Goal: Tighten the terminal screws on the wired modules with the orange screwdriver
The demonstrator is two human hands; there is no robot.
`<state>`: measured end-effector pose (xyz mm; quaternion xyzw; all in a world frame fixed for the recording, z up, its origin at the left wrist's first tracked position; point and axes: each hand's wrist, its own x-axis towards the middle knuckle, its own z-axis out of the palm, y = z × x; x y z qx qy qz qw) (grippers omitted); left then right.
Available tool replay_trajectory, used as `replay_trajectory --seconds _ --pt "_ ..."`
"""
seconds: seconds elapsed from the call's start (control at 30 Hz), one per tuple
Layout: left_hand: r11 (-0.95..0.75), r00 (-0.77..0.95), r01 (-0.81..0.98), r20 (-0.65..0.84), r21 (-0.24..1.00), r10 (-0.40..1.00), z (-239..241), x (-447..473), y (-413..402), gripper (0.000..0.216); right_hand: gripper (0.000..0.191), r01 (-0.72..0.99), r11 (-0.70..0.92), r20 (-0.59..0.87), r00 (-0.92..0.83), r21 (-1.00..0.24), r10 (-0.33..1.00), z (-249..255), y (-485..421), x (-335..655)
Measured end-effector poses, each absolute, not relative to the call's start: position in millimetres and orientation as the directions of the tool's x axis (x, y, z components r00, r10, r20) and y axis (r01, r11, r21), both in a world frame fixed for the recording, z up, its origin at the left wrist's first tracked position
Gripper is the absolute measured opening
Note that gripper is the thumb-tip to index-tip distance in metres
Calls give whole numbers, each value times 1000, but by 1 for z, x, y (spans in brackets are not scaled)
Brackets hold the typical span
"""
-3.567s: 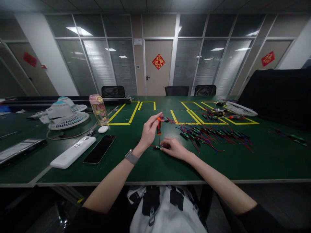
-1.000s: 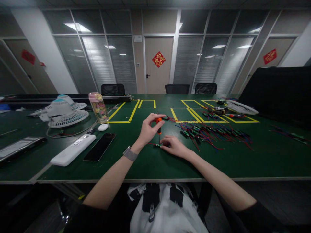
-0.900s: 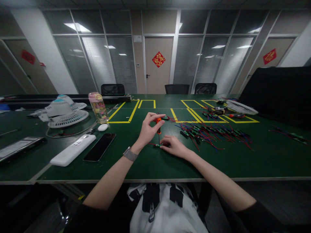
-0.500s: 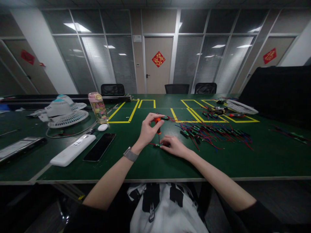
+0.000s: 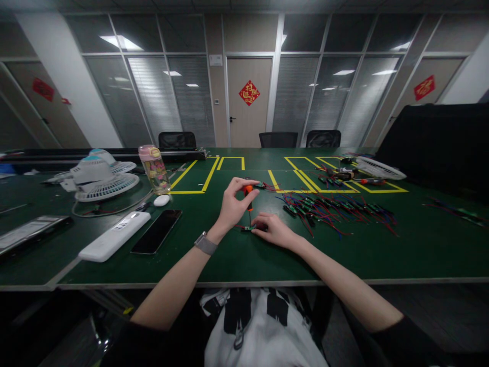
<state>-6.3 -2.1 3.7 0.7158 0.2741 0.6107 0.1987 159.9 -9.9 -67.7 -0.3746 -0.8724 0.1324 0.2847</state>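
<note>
My left hand (image 5: 236,202) is closed round the orange-and-black handle of a screwdriver (image 5: 250,207), which stands upright with its thin shaft pointing down. Below it, a small green circuit board (image 5: 247,229) with thin wires lies on the green table, and the shaft's tip meets or nearly meets it. Fingertips of my right hand (image 5: 273,230) pinch the board's right end and partly cover it. Just beyond my left fingers lies another small circuit board (image 5: 261,184) with red wires.
Right of my hands spreads a pile of wired circuit boards (image 5: 336,206). Yellow tape (image 5: 204,182) marks the table. On the left are a black phone (image 5: 157,232), a white power bank (image 5: 115,237), a white earphone case (image 5: 162,200), a bottle (image 5: 155,171) and a fan (image 5: 103,176).
</note>
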Motion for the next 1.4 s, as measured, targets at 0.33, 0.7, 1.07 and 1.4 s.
replay_trajectory --seconds 0.33,0.7,1.07,1.4 --pt "-753 98 114 747 648 657 5 -7 -4 25 12 578 679 401 -548 -453 734 -68 -10 159" --pt "-712 110 -9 709 702 697 3 -5 -2 28 12 578 674 389 -551 -460 738 -66 -11 159" --pt "-696 116 -53 697 716 708 3 -6 0 31 11 577 679 400 -548 -455 734 -68 -10 159" --pt "-725 105 17 720 689 686 4 -6 0 29 11 577 684 402 -554 -446 729 -68 -9 160"
